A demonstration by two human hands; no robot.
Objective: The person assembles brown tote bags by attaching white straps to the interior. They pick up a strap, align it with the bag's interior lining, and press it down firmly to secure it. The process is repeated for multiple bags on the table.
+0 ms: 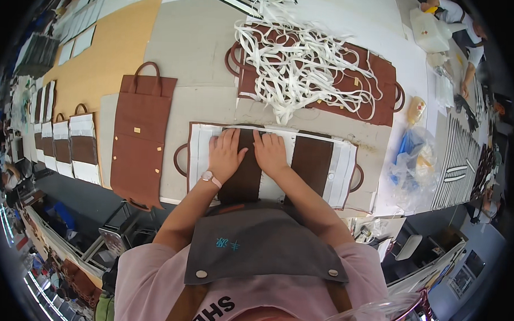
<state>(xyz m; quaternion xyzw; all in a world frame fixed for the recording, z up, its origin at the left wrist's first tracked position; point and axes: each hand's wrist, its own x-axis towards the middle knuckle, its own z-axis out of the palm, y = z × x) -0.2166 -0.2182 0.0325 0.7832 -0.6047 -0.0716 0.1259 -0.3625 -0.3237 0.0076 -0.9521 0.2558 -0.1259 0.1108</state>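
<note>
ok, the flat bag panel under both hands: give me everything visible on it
The bag panel lies flat, spread sideways across the grey work table, near its front edge. It shows brown, leather-like bands alternating with white strips, inside a thin brown border. A brown loop handle sticks out at each end. The left hand and right hand press palm-down, fingers spread, on its left-centre part, side by side. The person's forearms and apron hide its near edge.

bright, even light falls from overhead across the table [204, 62], with only faint, soft shadows under the hands. no hard glare, though the white straps [297, 60] look nearly washed out. the centre is sharp. strong fisheye bending curves the table edges, and the rim fades into a black, slightly blurred ring with colour fringing.
</note>
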